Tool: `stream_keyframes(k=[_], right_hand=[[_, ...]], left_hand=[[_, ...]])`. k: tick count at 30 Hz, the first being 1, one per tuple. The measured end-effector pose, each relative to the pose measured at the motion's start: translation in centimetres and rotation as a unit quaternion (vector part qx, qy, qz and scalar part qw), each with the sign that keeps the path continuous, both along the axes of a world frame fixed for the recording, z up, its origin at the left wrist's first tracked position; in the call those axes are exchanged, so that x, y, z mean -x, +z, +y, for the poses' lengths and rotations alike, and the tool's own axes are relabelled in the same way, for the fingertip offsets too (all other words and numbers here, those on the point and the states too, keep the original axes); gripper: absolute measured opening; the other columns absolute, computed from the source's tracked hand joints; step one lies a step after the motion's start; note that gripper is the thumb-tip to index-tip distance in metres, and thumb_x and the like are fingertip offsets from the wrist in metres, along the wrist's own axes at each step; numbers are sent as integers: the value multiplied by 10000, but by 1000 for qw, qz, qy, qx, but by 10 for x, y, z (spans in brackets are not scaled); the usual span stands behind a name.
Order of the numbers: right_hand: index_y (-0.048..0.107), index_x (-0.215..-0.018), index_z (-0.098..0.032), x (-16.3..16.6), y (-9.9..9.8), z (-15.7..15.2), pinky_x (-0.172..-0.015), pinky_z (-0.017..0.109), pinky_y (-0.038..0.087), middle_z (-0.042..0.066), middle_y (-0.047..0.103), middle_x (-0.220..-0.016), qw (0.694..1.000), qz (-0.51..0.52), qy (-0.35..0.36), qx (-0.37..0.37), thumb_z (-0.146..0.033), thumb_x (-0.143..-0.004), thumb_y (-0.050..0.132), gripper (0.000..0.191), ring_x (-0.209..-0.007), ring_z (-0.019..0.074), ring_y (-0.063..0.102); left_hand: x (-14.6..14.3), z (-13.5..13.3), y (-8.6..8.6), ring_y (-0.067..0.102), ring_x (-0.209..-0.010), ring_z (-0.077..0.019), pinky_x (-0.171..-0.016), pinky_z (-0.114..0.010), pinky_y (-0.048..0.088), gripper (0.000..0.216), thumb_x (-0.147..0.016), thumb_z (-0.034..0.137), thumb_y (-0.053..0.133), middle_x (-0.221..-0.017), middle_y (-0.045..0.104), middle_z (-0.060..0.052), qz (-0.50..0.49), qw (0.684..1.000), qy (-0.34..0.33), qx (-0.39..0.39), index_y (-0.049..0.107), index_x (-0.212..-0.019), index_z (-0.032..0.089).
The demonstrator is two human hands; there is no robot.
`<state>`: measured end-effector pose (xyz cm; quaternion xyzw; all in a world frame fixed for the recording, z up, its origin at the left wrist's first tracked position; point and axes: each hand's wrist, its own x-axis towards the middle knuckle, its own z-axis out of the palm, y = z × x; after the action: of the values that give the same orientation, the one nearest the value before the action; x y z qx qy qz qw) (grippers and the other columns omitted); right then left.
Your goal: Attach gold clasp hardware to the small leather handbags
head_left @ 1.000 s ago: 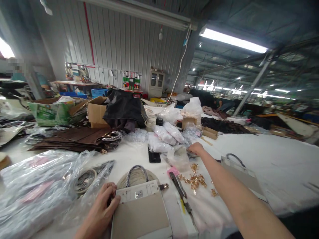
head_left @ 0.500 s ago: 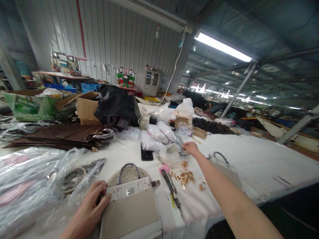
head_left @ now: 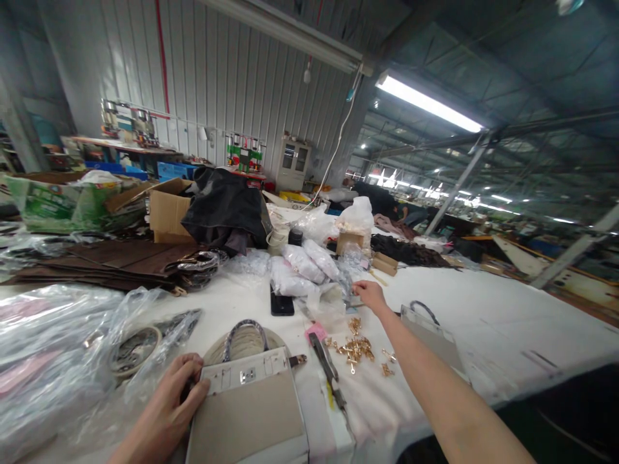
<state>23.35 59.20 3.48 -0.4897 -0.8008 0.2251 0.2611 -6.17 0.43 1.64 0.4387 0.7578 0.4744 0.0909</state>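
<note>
My left hand [head_left: 167, 406] rests on the left edge of a beige handbag [head_left: 249, 409] lying flat at the near edge of the white table [head_left: 488, 316], thumb on its top flap, fingers curled around the side. My right arm stretches far forward; my right hand [head_left: 368, 293] is closed in a pinch over something small I cannot make out, beside a clear plastic bag [head_left: 329, 303]. A heap of small gold metal fittings [head_left: 355, 348] lies just short of that hand. Pliers [head_left: 329, 370] lie to the right of the handbag.
A black phone [head_left: 281, 303] lies mid-table. White packets [head_left: 302, 264], a black bag [head_left: 225, 209], cardboard boxes [head_left: 167, 212] and brown leather sheets [head_left: 120, 261] crowd the far side. Crumpled clear plastic [head_left: 62, 348] covers the left. A second beige bag [head_left: 430, 332] lies right of my arm.
The camera has swung slightly. My right hand has drawn back a little from the plastic bags toward the gold fittings. My left hand stays on the handbag.
</note>
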Motion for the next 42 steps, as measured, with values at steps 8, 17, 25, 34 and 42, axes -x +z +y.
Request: stream_keyframes(k=[8,17,25,34,42], right_hand=[[823,-1122,-155,-5,-8,5,-856,384,640,32,794,-847,998,57,-3,7,-320,-1003,771,210,-822,221,772],[858,-1172,-161,-6,-6,0,-776,363,627,75,829,-869,993,116,-8,14,-347,-845,731,397,-815,257,766],[848,-1048,-165,-4,12,-25,-685,329,594,68,799,-824,981,182,2,61,-421,-809,783,356,-774,241,724],[764,-940,-183,12,64,-87,-708,333,630,105,792,-898,955,252,57,145,-676,-713,949,573,-844,252,752],[851,-1055,-168,52,106,-259,-756,298,615,102,823,-949,903,148,305,262,-631,-866,960,512,-850,213,753]], left_hand=[[2,1,-5,705,-1114,-319,-957,-383,612,361,-961,566,602,-1114,744,-115,-1,1000,2,-5,637,-807,241],[0,0,-2,699,-1105,-314,-961,-373,610,418,-963,633,605,-1091,733,-112,-13,1000,7,-2,628,-808,245],[-2,-1,5,688,-1096,-307,-975,-379,599,398,-967,605,591,-1089,731,-112,-14,1000,-1,5,632,-805,244],[0,0,2,662,-1100,-307,-960,-383,569,358,-969,555,584,-1104,705,-112,-23,1000,-14,4,608,-805,238],[-13,-4,22,603,-1069,-261,-1024,-393,506,243,-974,434,562,-1060,616,-70,-39,999,-18,1,539,-827,242]])
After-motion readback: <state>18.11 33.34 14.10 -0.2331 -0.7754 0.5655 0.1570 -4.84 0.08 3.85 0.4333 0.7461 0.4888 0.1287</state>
